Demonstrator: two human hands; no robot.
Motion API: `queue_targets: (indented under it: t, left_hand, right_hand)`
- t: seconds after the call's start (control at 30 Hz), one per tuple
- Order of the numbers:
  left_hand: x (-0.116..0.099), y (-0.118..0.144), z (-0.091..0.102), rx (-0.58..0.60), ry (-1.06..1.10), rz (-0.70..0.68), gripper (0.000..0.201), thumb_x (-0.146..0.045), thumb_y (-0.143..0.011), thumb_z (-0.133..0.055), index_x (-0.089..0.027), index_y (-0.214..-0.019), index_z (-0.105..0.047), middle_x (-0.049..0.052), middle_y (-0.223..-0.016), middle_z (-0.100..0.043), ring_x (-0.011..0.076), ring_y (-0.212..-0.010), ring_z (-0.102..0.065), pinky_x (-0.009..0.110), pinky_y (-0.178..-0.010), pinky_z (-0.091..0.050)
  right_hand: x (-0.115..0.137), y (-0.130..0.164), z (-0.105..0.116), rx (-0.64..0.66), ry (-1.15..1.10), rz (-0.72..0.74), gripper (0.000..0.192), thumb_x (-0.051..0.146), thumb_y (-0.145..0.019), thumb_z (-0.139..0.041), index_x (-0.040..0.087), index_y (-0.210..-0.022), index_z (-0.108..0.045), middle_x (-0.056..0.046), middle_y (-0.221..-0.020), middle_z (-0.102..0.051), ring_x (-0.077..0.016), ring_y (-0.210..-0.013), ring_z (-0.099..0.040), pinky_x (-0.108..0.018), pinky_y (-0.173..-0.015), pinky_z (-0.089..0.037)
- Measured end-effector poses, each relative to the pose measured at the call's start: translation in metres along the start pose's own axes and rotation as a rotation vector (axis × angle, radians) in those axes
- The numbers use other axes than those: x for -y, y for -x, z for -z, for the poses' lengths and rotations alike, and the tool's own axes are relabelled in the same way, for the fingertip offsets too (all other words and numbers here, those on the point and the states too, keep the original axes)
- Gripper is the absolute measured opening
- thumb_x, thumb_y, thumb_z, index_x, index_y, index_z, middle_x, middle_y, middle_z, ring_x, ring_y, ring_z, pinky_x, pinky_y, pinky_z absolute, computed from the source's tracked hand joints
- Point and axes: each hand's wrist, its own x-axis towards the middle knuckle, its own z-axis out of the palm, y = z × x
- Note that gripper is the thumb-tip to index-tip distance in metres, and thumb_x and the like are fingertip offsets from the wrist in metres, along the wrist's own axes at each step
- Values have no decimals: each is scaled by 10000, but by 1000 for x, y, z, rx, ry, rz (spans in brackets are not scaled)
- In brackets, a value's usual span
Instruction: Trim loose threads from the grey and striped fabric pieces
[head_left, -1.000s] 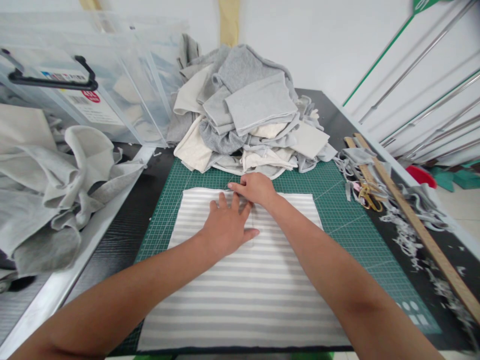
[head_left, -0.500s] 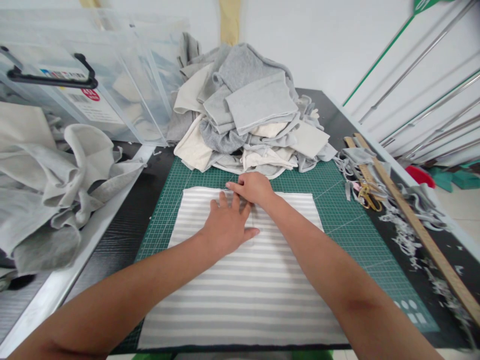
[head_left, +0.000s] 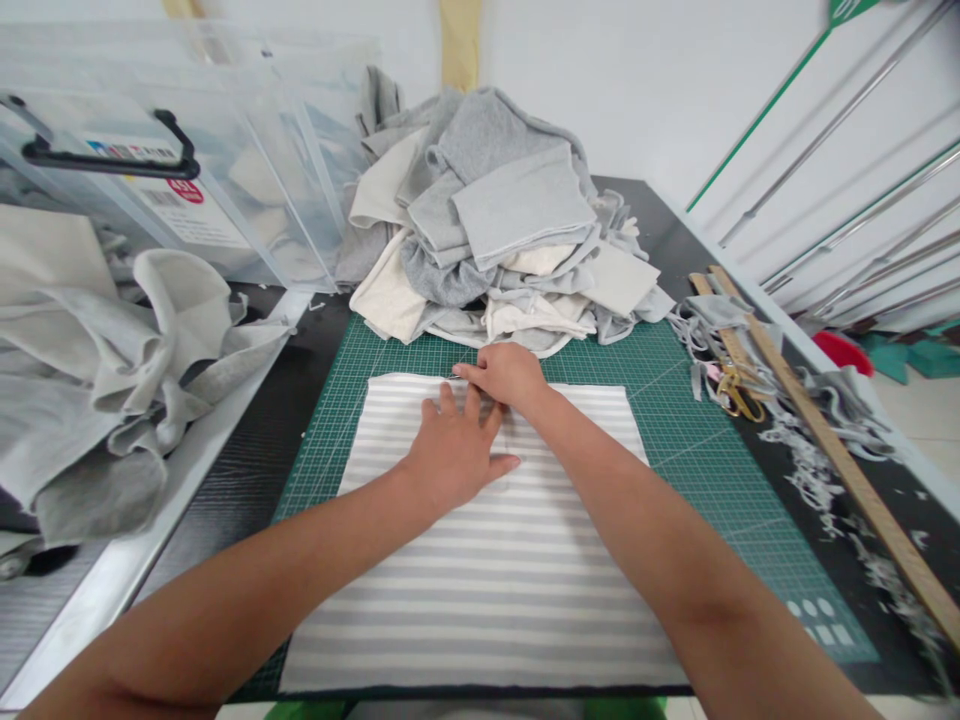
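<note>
A grey-and-white striped cloth (head_left: 487,580) lies flat on the green cutting mat (head_left: 682,440). My left hand (head_left: 454,450) rests palm down on the cloth near its far edge, fingers spread. Just beyond it, my right hand (head_left: 506,375) has its fingers curled at the cloth's far edge, pinching something small and thin that I cannot make out. The two hands touch each other.
A heap of grey and cream fabric pieces (head_left: 491,225) sits at the mat's far end. Clear plastic boxes (head_left: 161,165) and loose grey cloth (head_left: 112,370) fill the left. At the right lie wooden rulers (head_left: 817,435), scissors (head_left: 739,395) and fabric scraps (head_left: 814,470).
</note>
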Motion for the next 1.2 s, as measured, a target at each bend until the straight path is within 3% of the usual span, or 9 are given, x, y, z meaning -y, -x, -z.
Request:
queue_targets:
  t: [0.53, 0.83, 1.2]
  left_hand:
    - [4, -1, 5, 36, 27, -5, 734, -688, -859, -399, -265, -1457, -346, 175, -1510, -322, 511, -1325, -302, 614, -967, -347]
    - [6, -1, 7, 83, 42, 28, 775, -718, -842, -387, -282, -1478, -307, 146, -1545, -268, 531, -1335, -259, 632, -969, -339]
    - [5, -1, 5, 54, 19, 9, 783, -713, -850, -378, -263, -1485, -292, 173, -1538, -268, 548, -1325, -259, 637, -958, -336]
  right_hand:
    - [-6, 1, -3, -29, -62, 19, 607, 720, -837, -385, 217, -662, -676, -31, -717, -684, -155, -666, -569, -270, -533, -259]
    - [-8, -1, -2, -13, -95, 35, 614, 718, -838, -375, 215, -665, -682, -30, -714, -682, -144, -639, -561, -266, -517, -257]
    - [-2, -2, 4, 19, -72, 17, 574, 714, -824, -417, 230, -741, -713, -41, -783, -710, -171, -712, -607, -271, -552, -312]
